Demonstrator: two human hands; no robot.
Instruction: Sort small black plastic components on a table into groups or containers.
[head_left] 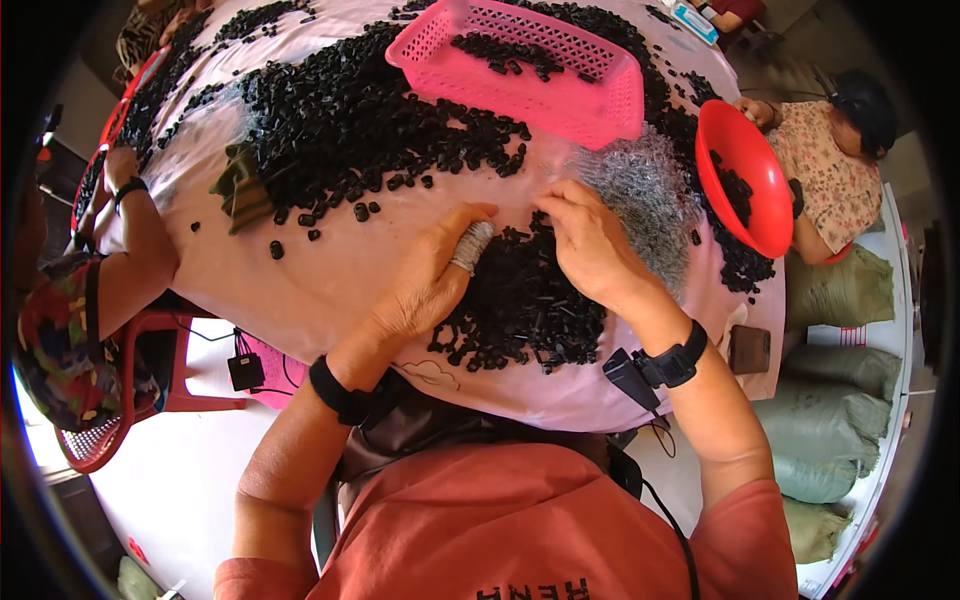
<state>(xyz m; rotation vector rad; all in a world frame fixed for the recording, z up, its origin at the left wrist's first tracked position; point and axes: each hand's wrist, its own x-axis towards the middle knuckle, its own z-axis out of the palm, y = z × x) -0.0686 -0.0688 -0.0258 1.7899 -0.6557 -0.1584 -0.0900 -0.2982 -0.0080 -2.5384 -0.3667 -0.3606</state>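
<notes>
Both my hands are over the pink-covered table, on either side of a near heap of small black plastic pieces [525, 315]. My left hand [440, 262] is at the heap's left edge, fingers curled, with a grey wrapping [472, 247] around one digit. Whatever its fingers may hold is hidden. Above the heap's upper right, my right hand [590, 240] has thumb and fingertips pinched together. Anything between those tips is too small to make out. Close to its right side lies a loose mound of fine, clear-grey pieces [645, 205].
A pink perforated basket [520, 108] stands beyond my hands, beside a large black heap [340, 110]. A striped green cloth [242, 190] lies left. At right, a co-worker [825, 160] is beside a tilted red basin [770, 215]. Another person's arm [140, 225] rests at the left edge.
</notes>
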